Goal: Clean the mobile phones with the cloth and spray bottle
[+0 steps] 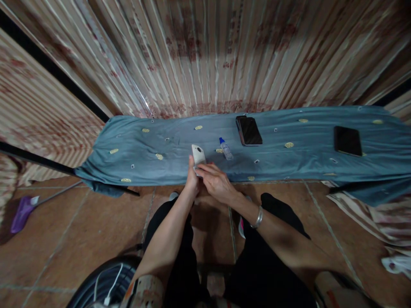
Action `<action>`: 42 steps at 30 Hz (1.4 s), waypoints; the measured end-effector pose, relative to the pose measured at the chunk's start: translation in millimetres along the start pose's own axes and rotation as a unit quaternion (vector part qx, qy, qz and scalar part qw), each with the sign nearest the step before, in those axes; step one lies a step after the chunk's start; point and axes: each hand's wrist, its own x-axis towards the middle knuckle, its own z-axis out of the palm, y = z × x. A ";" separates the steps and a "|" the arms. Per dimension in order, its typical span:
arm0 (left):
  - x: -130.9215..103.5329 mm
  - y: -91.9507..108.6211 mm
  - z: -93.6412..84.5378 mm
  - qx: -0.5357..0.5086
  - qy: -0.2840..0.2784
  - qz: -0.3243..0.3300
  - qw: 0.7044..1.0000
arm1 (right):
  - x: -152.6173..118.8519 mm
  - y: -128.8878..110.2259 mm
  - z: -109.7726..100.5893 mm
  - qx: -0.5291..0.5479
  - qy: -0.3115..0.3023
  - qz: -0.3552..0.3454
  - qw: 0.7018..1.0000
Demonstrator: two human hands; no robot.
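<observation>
A white phone [198, 155] with a dark round camera patch stands tilted above the near edge of the cloth. Its lower end is in my left hand [192, 182], which is closed round it with the thumb along the left side. My right hand [216, 182] is closed too, its bent fingers pressed against the phone's lower part. Whether anything small lies under those fingertips is hidden. Just beyond my hands, a small clear bottle [226, 150] with a blue cap lies on the blue-green cloth [180, 164].
A dark phone-like slab [250, 131] rests on another dark item behind the bottle. Another dark flat device [347, 140] lies far right. Pleated curtains [205, 55] hang behind. On the floor are a purple broom head [22, 214] and, near my left elbow, a dark round object [105, 278] with a white cable.
</observation>
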 end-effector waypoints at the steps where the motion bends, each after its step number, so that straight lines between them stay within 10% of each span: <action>1: 1.5 0.6 -1.0 0.004 0.009 -0.002 1.000 | -0.8 -1.1 -0.5 0.001 -0.003 -0.007 1.000; 32: -4.5 24.5 -4.9 -0.084 -0.014 0.011 0.996 | -6.3 9.0 -12.3 -0.076 0.003 -0.039 0.996; 42: -3.6 22.0 -1.1 -0.056 0.009 0.033 0.998 | -0.4 22.1 -29.5 -0.014 0.068 0.046 0.997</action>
